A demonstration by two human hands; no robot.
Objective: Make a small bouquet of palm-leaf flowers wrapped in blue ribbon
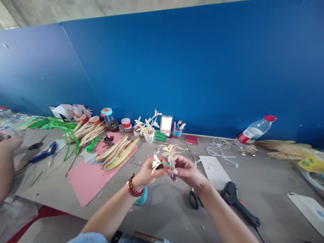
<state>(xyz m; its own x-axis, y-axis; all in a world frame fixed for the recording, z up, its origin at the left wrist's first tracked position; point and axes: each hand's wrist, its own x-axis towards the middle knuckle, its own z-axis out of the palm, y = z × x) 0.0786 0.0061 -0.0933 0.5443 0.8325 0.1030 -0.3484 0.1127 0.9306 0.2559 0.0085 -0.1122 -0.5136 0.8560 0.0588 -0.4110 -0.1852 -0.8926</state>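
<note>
A light-blue left sleeve (88, 237) and a dark-red beaded bracelet (133, 189) with a gold-coloured accent

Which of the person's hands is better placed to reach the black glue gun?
Probably the right hand: the black glue gun lies closer to it than to the left hand. Both hands hold flowers, though.

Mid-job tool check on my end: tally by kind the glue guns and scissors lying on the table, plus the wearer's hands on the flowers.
Glue guns: 2 (blue gun, black gun)
Scissors: 2 (left-side pair, centre pair)
Hands on the flowers: 2 (left hand, right hand)
Total: 6
</note>
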